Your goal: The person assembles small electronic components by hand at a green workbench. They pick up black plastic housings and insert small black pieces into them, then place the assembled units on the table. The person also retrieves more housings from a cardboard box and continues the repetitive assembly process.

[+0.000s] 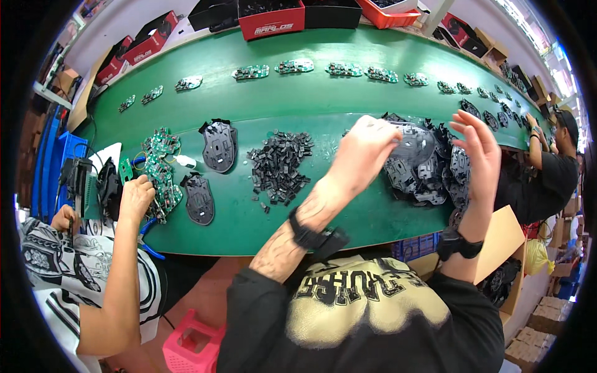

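Observation:
My left hand [365, 154] is closed in a pinch at the left edge of a black plastic mouse shell [415, 144], which is smeared by motion over a heap of similar shells [429, 180]. Right of that heap, my right hand [477, 152] is raised, fingers apart, with nothing seen in it. Left of my left forearm lies a pile of small black plastic parts [281, 166]. Two more mouse shells, an upper one [220, 147] and a lower one [199, 199], rest between that pile and several green circuit boards [163, 155].
Circuit boards [295, 66] stand in a row along the far side of the green table [249, 102]. Boxes [271, 22] line the back edge. At left a person's hand [137, 198] works beside blue-handled pliers [149, 239]. Another person [553, 168] sits at far right. A pink stool [194, 342] stands below.

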### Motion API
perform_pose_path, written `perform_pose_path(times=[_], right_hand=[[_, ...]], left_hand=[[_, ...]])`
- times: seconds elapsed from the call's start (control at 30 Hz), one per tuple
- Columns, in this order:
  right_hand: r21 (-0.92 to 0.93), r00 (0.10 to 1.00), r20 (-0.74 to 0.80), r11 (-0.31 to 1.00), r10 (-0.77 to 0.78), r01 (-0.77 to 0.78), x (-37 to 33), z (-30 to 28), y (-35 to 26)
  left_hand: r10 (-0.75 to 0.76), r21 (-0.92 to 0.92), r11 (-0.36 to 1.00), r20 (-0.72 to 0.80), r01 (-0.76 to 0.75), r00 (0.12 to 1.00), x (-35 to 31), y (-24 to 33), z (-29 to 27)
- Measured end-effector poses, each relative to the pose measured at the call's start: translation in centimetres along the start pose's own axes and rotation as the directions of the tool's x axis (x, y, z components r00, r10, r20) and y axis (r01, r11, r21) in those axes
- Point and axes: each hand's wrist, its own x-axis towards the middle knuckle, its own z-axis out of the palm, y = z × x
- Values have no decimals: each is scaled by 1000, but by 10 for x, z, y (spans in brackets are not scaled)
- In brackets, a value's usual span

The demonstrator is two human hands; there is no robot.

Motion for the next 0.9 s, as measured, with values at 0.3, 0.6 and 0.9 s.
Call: perform_pose_path(times=[0.3,0.6,0.9], right_hand=[[328,739,619,767,266,-551,-96,115,20],[-333,911,379,894,-165,301,-88,109,53],[-495,904,416,811,-94,312,-77,105,70]], left_hand=[[-647,-570,708,-286,417,707,-89,59,-82],[-894,-698,254,95,669,438,-163,35,-89],[-883,-714,275,77,644,463,-160,38,-100]])
